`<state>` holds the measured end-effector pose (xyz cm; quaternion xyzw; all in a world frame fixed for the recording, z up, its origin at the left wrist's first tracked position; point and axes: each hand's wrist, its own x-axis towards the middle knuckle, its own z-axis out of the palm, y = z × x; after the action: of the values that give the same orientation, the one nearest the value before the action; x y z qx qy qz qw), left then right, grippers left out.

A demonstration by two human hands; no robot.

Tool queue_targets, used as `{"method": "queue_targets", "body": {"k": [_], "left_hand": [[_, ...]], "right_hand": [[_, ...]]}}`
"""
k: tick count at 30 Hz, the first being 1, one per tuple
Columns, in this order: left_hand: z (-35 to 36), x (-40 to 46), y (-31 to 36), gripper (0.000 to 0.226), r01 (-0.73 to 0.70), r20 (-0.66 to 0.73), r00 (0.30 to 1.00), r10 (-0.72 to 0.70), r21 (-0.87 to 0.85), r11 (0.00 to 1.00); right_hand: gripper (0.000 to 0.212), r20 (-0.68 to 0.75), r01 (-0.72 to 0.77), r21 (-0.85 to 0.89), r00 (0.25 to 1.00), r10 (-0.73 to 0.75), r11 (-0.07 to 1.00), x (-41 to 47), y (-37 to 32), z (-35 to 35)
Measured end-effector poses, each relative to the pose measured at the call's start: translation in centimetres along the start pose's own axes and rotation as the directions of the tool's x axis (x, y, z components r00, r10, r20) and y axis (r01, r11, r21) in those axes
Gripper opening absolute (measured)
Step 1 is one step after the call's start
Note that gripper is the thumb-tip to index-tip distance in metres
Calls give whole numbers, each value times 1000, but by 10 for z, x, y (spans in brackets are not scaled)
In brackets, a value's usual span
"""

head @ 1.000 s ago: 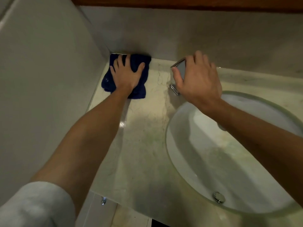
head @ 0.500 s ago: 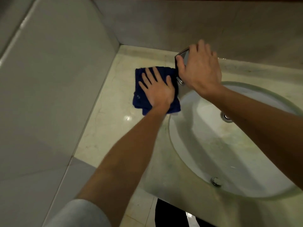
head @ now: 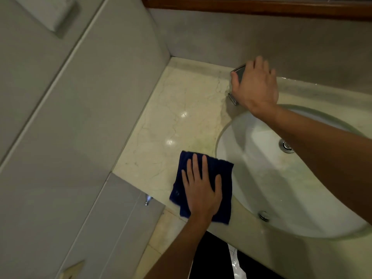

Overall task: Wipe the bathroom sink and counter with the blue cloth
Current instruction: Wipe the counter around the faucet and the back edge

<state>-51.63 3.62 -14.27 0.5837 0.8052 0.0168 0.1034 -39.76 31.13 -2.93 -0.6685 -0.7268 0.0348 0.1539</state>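
Blue cloth [head: 203,186] lies under the flat, open left hand [head: 202,190] at the tabletop's [head: 177,109] front edge beside the sink [head: 271,178], right hand [head: 254,85] gripping the faucet [head: 238,70]; the basin looks unwiped.

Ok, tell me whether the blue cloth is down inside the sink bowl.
No, the blue cloth lies flat on the counter beside the sink, pressed under the left hand.
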Motion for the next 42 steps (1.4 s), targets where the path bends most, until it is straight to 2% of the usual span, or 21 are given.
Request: {"method": "queue_targets", "body": {"k": [8, 13, 21, 24, 27, 30, 33, 35, 37, 40, 42], "left_hand": [[-4, 0, -7, 68, 58, 11, 998, -58, -4, 998], [-18, 93, -25, 67, 107, -57, 993, -108, -13, 994], [-41, 279, -11, 68, -55, -72, 996, 54, -14, 998], [-45, 305, 0, 72, -64, 6, 998, 64, -32, 997], [-61, 293, -16, 75, -174, 9, 984, 179, -197, 965], [-79, 260, -59, 68, -453, -118, 892, 437, -194, 870], [-83, 250, -93, 74, -674, -1, 736, 677, -97, 732], [-82, 259, -101, 75, -725, 86, 682, 726, -49, 687], [-81, 269, -101, 67, -765, 74, 642, 763, 3, 644], [-79, 281, -99, 51, -815, 35, 566, 824, 172, 553], [-82, 284, -93, 46, -811, 72, 563, 823, 242, 533]], "right_hand": [[58, -8, -4, 10, 1000, 4, 1000, -2, 1, 3], [58, 3, 7, 1, 1000, -7, 1000, -1, 4, 7], [55, -8, 15, -60, 1000, -16, 998, 2, 4, 12], [54, -26, 22, -65, 999, -23, 998, 2, 4, 13], [54, -44, 6, -65, 999, -9, 998, 1, 3, 12], [52, -56, -9, -73, 998, 5, 997, 1, 2, 12], [52, -47, -18, -60, 999, 16, 998, 1, 2, 12], [52, -31, -19, -44, 999, 17, 999, 1, 2, 11], [53, -22, -26, -39, 999, 25, 999, 1, 2, 10], [54, -23, -30, -34, 999, 29, 999, 1, 1, 9], [53, -15, -34, -21, 999, 34, 999, 1, 1, 9]]}}
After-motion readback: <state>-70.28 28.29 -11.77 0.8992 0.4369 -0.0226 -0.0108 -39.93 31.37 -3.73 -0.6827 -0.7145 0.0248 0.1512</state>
